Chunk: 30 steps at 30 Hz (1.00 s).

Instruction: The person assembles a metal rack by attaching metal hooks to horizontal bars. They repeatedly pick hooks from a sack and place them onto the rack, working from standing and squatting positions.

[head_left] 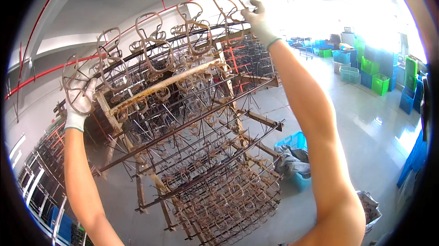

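Both arms are raised in white gloves at the two ends of a dark rod (176, 38) lined with brown looped frames (153, 45) that look like eyeglass fronts. My right hand (264, 23) is closed at the rod's far right end, thumb and finger curled beside the last loop. At the left end is my left hand (82, 97), closed around the rod and partly covered by a brown frame (74, 81). Below the rod stands a rusty metal rack (164, 86), its tiers of rods carrying many similar frames.
Right of the rack's foot is a light blue basket (292, 141) with grey cloth (292, 160) over it. Green crates (380, 84) and blue bins (406, 99) stand at the right. More loaded racks (256, 56) are behind, and a patterned bag (368, 207) sits at lower right.
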Available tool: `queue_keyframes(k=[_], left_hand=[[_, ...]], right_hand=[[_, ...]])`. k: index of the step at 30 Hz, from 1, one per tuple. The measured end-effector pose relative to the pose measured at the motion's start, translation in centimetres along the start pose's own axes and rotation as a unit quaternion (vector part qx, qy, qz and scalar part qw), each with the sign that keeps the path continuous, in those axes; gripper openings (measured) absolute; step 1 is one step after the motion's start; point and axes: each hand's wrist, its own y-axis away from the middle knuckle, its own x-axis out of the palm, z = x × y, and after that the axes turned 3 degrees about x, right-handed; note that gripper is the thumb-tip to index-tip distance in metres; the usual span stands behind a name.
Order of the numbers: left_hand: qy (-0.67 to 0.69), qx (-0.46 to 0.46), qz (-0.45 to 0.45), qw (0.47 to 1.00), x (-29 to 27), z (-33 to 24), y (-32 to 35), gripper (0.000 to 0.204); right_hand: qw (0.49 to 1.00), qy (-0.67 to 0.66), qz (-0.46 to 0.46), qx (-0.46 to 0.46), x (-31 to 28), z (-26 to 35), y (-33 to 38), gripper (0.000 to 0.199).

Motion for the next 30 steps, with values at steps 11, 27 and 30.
queue_keyframes(k=[11, 27, 30], left_hand=[[0.067, -0.040, 0.025, 0.997, 0.2, 0.6, 0.1, 0.031], [0.003, -0.012, -0.002, 1.000, 0.5, 0.8, 0.5, 0.015], [0.037, -0.037, 0.004, 0.999, 0.4, -0.6, 0.1, 0.020]], right_hand=[[0.995, 0.046, 0.088, -0.033, -0.5, 0.0, 1.1, 0.066], [0.981, -0.158, -0.030, 0.108, -4.0, -1.3, -1.5, 0.060], [0.991, -0.109, -0.068, 0.021, -4.4, 1.8, 1.9, 0.054]])
